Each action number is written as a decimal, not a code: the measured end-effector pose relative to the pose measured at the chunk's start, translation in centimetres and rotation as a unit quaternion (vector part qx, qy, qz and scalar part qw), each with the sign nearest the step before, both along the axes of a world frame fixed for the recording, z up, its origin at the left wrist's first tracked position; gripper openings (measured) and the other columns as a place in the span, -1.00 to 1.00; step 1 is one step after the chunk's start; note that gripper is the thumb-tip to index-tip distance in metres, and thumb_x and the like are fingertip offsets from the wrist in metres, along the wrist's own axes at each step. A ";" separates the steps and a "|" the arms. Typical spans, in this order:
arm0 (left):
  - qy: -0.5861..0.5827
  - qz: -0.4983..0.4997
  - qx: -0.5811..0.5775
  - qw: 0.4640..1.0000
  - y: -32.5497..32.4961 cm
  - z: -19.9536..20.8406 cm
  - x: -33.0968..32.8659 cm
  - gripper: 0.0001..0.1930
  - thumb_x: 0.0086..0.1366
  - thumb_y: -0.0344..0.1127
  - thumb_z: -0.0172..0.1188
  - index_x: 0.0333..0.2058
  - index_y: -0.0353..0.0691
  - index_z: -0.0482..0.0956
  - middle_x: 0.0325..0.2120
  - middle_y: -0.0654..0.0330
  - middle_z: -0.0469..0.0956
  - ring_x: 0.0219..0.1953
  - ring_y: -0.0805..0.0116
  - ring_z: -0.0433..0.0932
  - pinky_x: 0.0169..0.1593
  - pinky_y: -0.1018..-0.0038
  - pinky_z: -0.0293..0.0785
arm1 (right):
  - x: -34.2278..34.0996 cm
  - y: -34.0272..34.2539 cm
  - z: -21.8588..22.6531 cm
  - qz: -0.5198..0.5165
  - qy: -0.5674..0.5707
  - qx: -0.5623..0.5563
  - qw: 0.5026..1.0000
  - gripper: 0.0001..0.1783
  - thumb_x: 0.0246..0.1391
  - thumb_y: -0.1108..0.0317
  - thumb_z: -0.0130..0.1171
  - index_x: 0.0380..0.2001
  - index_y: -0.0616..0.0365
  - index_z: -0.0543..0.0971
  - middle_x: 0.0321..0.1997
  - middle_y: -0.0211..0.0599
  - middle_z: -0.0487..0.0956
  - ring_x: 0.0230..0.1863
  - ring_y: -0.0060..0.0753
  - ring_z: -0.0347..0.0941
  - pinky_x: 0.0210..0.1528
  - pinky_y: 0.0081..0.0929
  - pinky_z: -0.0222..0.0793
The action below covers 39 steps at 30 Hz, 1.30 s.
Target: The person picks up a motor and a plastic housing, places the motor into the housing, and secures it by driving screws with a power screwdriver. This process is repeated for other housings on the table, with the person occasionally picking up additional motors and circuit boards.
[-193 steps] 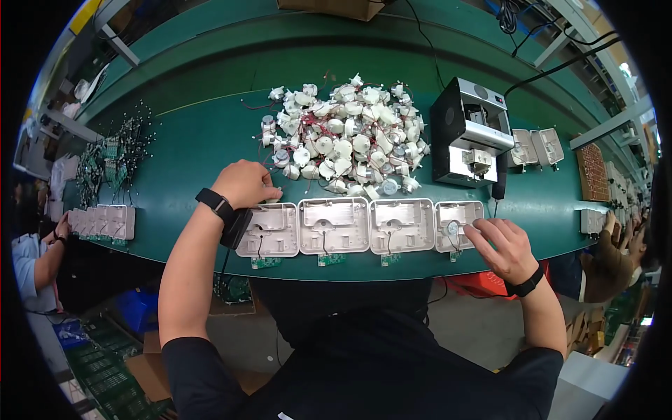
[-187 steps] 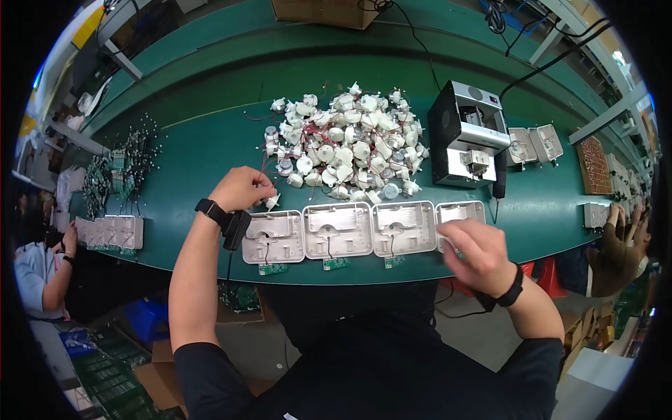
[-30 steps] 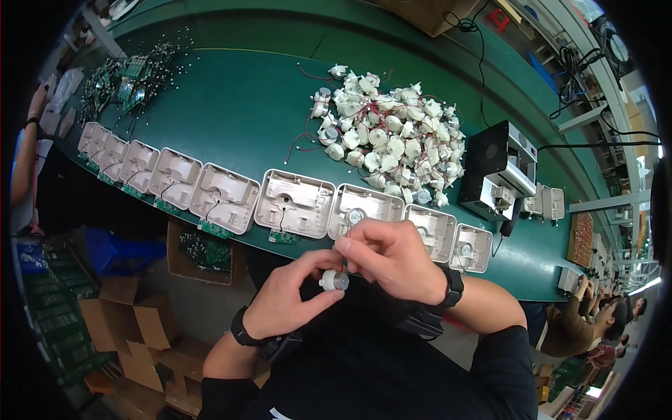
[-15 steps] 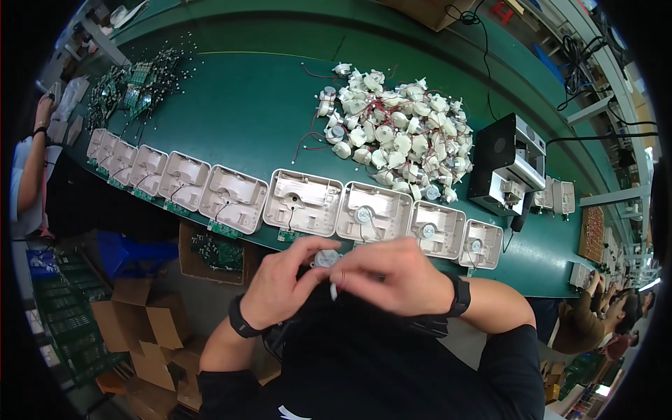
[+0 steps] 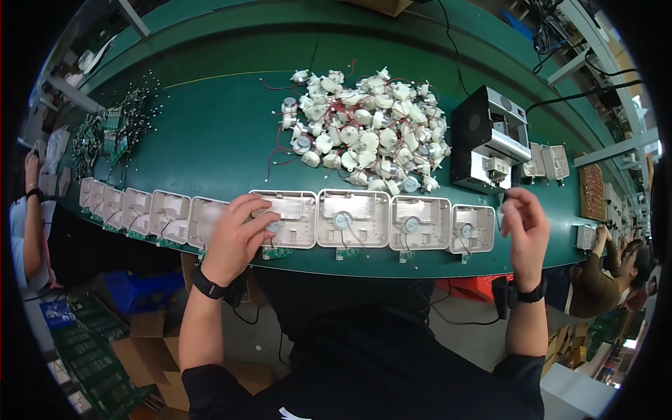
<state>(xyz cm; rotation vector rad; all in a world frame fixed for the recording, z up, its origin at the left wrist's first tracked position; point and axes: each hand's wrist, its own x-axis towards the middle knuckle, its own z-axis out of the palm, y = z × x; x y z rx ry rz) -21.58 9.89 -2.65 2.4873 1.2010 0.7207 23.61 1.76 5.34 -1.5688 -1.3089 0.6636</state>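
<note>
My left hand (image 5: 236, 236) reaches into an open white plastic housing (image 5: 302, 218), its bent fingers on a small round motor (image 5: 274, 225) inside. The palm and fingers cover part of that housing and the one to its left. To the right, my right hand (image 5: 526, 229) is raised beside a black and silver machine (image 5: 493, 140). Its fingers are curled but apart, with no object visible in them. Between the hands, three more housings (image 5: 353, 218) stand in the row, each with a round motor (image 5: 410, 225) seated in it. Green circuit boards (image 5: 348, 253) hang at their front edges.
A big heap of white motors with red wires (image 5: 371, 129) lies beyond the row. More housings (image 5: 138, 211) continue left, near a pile of circuit boards (image 5: 115, 129). Two housings (image 5: 555, 162) stand right of the machine. Other people sit at both ends of the green bench (image 5: 210, 126).
My hands have separated. The left carried the motor forward into a housing, while the right moved far right toward the machine. The view has shifted, with the bench row now nearer the middle.
</note>
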 end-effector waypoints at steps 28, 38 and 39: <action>0.129 0.050 0.028 0.990 -0.3 3.3 9.7 -0.57 -0.06 -0.49 0.36 -0.12 -0.25 0.64 -0.19 0.12 0.63 -0.08 0.02 0.48 0.02 0.22 0.43 | 25.6 13.9 -9.6 -0.131 0.009 -0.017 0.991 -0.44 0.25 0.08 0.22 0.12 0.30 0.43 -0.19 -0.30 0.59 -0.29 -0.49 0.50 -0.24 -0.54 0.42; 0.087 0.058 0.002 0.995 -0.1 1.4 8.2 -0.55 -0.07 -0.55 0.35 -0.10 -0.27 0.62 -0.18 0.09 0.62 -0.08 0.00 0.48 0.03 0.20 0.43 | 19.3 6.8 2.5 -0.070 0.202 0.221 0.952 -0.72 0.20 0.35 0.21 -0.09 0.15 0.39 -0.39 -0.42 0.44 -0.43 -0.51 0.44 -0.36 -0.52 0.38; 0.083 0.063 0.002 0.995 -0.3 1.1 7.9 -0.55 -0.07 -0.55 0.35 -0.10 -0.27 0.61 -0.18 0.08 0.62 -0.08 -0.01 0.48 0.03 0.20 0.43 | 18.5 6.6 3.4 -0.067 0.204 0.214 0.953 -0.72 0.20 0.35 0.21 -0.09 0.15 0.39 -0.39 -0.42 0.44 -0.43 -0.51 0.44 -0.36 -0.52 0.38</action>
